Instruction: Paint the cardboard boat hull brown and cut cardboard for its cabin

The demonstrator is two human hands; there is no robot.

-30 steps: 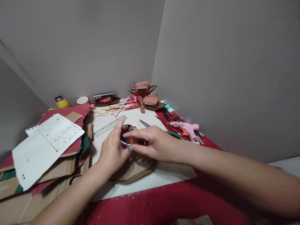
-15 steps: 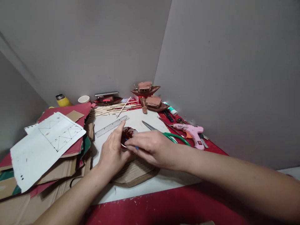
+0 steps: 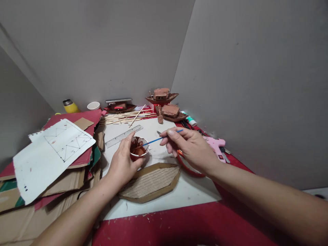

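Grey walls meet in a corner behind a red tabletop, on which a broad white sheet lies. A stack of cardboard fills the left side, topped by a paper with a zigzag drawing. Three brown model boats stand at the back, one on the left, one raised and one in front of it. Nearest the person, a boat-shaped cardboard tray rests on the sheet, its floor corrugated. The left hand is half open, thumb and fingers curved around a cup just beyond the tray. The right hand is nearly closed, pinching a thin blue brush between thumb and fingers. Past the cup lies a clear ruler. Smallest is the brush's tip, inside the cup among reddish-brown paint; whether it touches the paint is unclear.
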